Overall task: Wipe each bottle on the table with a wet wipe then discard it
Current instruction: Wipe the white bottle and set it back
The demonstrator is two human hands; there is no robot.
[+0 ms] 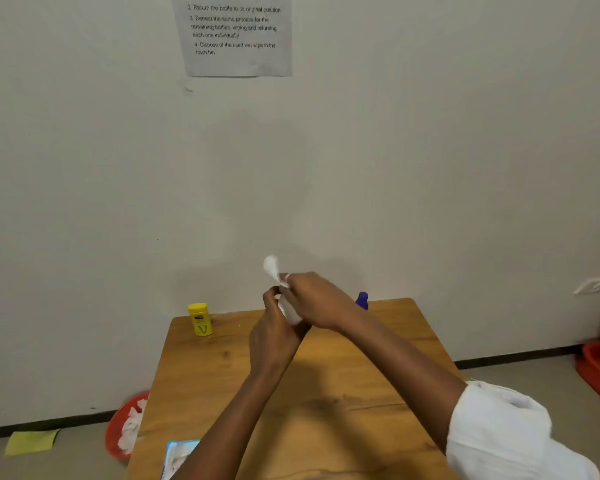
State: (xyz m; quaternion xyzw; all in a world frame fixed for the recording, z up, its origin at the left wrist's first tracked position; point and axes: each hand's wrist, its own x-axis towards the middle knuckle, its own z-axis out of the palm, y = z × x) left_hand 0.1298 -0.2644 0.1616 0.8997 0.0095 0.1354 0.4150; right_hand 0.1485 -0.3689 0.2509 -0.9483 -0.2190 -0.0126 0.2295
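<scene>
Bare forearms, both. White sleeve (pixel 499 431) bunched up past the right elbow, kinda crumpled. Ring (pixel 287 276) on a right-hand finger. No gloves, no watch.

Dim, warm and even, with no glare anywhere. Soft broad shadow on the wall (pixel 430 150) just above the desk (pixel 388 344), a darker patch on the desktop beneath the forearms, so lit from behind the camera. Motion blur on the wet wipe (pixel 271 266) above the right hand (pixel 314 301). Soft focus at the desk's left, over the red bin (pixel 120 422). Wide-angle bending of the baseboard to either side of the desk. Printed sheet (pixel 238 34) high above still legible.
</scene>
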